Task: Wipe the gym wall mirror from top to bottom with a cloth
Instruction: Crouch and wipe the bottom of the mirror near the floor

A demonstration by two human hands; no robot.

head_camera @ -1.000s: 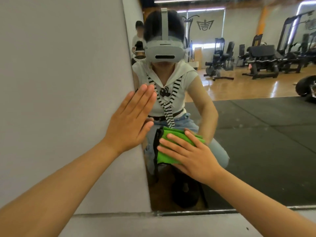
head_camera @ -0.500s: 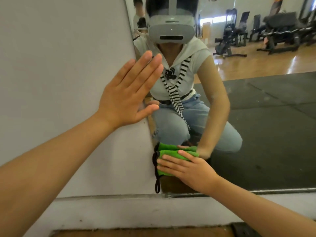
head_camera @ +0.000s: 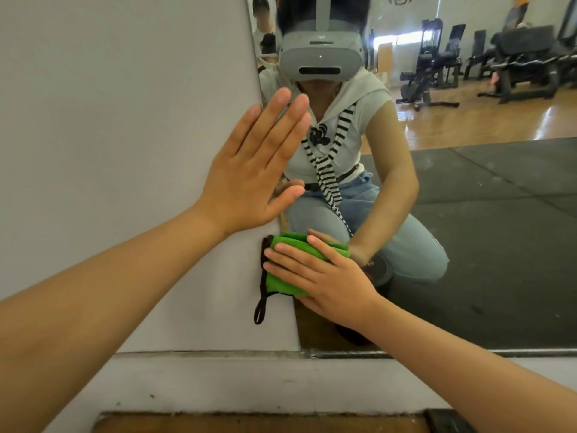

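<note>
Green cloth [head_camera: 282,281] lies folded under our right hand [head_camera: 331,285], whose straight fingers press it flat against the mirror [head_camera: 468,245] at its lower left corner, near the bottom edge. A black loop [head_camera: 259,307] dangles from the cloth over the grey wall [head_camera: 125,120]. Our left hand [head_camera: 249,173] rests flat, fingers straight, across the wall's edge.

Left forearm [head_camera: 109,292] and right forearm [head_camera: 468,364]: bare, unsleeved. Reflected above the right hand [head_camera: 327,282], right of the left hand [head_camera: 246,179]: pale grey headset [head_camera: 321,59] with a top strap, white short-sleeved top [head_camera: 352,120] with a wide collar, black-and-white striped tie ends [head_camera: 327,173], black bow-like ornament [head_camera: 318,137], dark belt [head_camera: 346,175], light blue jeans [head_camera: 359,207].
</note>
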